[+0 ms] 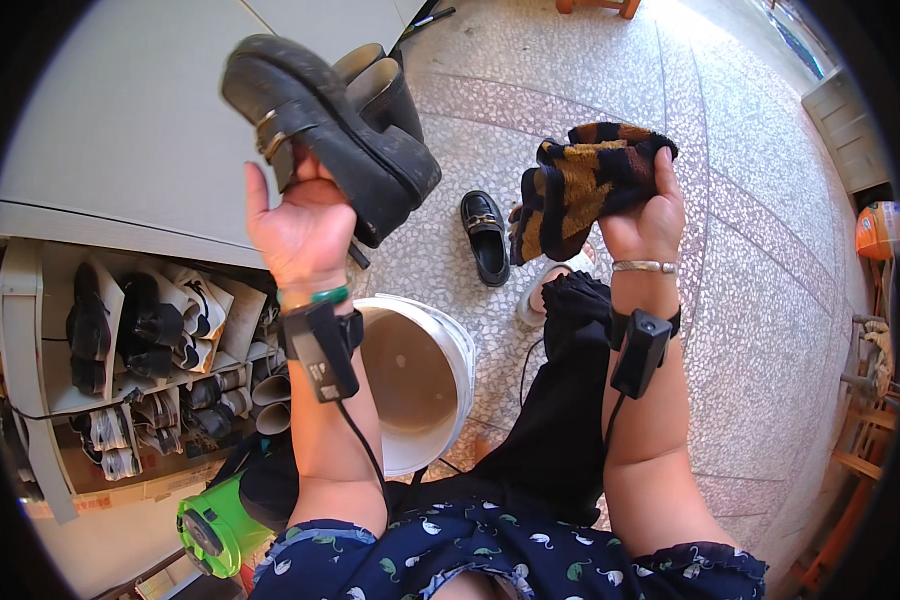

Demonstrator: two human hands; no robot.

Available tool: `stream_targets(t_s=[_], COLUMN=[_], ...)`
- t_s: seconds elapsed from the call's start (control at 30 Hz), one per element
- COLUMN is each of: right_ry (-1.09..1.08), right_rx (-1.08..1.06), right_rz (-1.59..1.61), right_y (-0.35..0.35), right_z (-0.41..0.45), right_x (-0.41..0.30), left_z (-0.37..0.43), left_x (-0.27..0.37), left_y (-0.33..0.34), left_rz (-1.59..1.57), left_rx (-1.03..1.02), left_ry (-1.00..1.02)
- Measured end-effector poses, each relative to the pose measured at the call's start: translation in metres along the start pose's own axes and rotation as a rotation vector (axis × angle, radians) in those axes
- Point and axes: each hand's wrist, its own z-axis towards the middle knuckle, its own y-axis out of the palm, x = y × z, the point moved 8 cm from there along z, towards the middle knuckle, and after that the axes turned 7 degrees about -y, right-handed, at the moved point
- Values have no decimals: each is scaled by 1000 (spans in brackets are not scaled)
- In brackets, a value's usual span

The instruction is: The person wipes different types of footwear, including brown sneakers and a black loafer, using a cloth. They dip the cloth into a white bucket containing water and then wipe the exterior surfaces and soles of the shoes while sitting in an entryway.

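Observation:
My left hand (307, 217), palm up, carries a black platform loafer (337, 135) with a metal buckle; the fingers are mostly hidden behind its strap or inside it. Dusty marks show on the chunky sole. In my right hand (649, 214) is a bunched terry cloth (592, 184), striped in mustard, brown and black, held apart from the shoe. The matching kind of black loafer (485, 236) rests upright on the terrazzo floor between my hands, beside my foot.
A white bucket (461, 360) stands below my left wrist. To the left is a shoe rack (26, 330) holding several pairs, under a pale cabinet top (120, 135). Dark boots (394, 97) stand behind the raised loafer. A green container (221, 529) lies at lower left.

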Motion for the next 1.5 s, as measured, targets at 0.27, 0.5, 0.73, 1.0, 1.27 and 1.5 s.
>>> stream_targets(t_s=[0.27, 0.5, 0.73, 1.0, 1.27, 1.5], right_ry=[18, 266, 345, 524, 281, -15], right_rx=[-94, -318, -379, -455, -634, -744], right_rz=[154, 123, 110, 21, -72, -495], right_y=[21, 35, 53, 71, 94, 94], right_z=[-1, -11, -29, -54, -82, -105], right_x=[14, 53, 77, 101, 98, 118], left_z=[-52, -76, -90, -83, -70, -63], left_x=[36, 56, 62, 46, 33, -24], left_y=[64, 85, 64, 36, 22, -2], left_rz=[-50, -40, 201, -126, 186, 709], left_rx=[-419, -340, -120, -212, -21, 74], left_ry=[6, 276, 378, 192, 251, 220])
